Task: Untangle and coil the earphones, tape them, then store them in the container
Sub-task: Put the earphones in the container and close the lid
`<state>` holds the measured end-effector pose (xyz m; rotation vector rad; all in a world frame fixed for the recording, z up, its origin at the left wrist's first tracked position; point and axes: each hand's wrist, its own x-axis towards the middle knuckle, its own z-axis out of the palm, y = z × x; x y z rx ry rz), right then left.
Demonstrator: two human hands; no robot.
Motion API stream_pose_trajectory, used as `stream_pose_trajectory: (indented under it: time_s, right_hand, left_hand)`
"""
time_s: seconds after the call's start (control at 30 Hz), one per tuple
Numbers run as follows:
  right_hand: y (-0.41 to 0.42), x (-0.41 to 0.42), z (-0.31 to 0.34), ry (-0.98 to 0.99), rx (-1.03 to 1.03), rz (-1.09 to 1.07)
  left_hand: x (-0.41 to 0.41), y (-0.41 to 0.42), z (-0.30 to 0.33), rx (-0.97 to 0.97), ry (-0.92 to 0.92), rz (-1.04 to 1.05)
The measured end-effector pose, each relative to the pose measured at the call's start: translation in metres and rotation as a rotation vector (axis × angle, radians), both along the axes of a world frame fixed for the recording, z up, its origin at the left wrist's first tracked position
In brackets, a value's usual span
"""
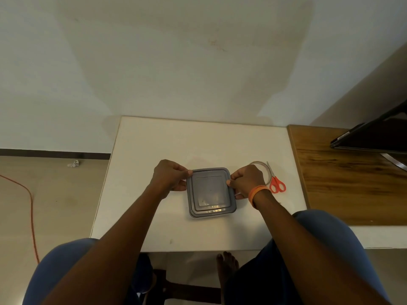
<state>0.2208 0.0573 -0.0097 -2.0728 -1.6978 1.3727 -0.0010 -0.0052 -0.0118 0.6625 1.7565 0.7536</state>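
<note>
Head view: white worktop [154, 172] carries grey square lidded container [211, 192] at centre. Left hand [169, 176] pinches container's left edge, thumb on lid rim; right hand [247, 181], orange wristband [257, 192], grips right edge. Tape roll [267, 172] and red-handled scissors [276, 182] lie just right. Earphones not visible; lid cloudy.
</note>
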Motion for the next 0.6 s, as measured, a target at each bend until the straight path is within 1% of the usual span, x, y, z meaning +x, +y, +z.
stream_pose_trajectory:
  time_s: [0.1,0.3,0.37,0.43,0.5,0.57,0.6]
  right_hand:
    - [0.000,0.000,-0.001,-0.007,0.007,0.001]
    - [-0.002,-0.001,-0.001,-0.016,0.021,0.006]
    - [-0.003,0.000,0.000,0.015,0.004,-0.023]
    - [-0.004,0.001,-0.001,0.085,-0.028,-0.095]
    - [-0.004,0.002,-0.002,0.116,-0.022,-0.151]
    - [-0.003,0.003,-0.004,0.121,0.013,-0.198]
    - [-0.002,0.004,-0.006,0.129,0.028,-0.231]
  left_hand:
    - [0.003,0.001,-0.001,0.026,0.033,-0.044]
    - [0.014,-0.001,-0.003,0.075,0.255,-0.109]
    - [0.014,-0.003,-0.004,0.127,0.284,-0.086]
    - [0.012,-0.004,-0.006,0.157,0.245,-0.014]
    - [0.011,-0.003,-0.006,0.123,0.146,0.035]
    - [0.009,-0.003,-0.002,0.010,0.052,0.006]
    - [0.008,-0.003,0.002,-0.066,0.026,-0.044]
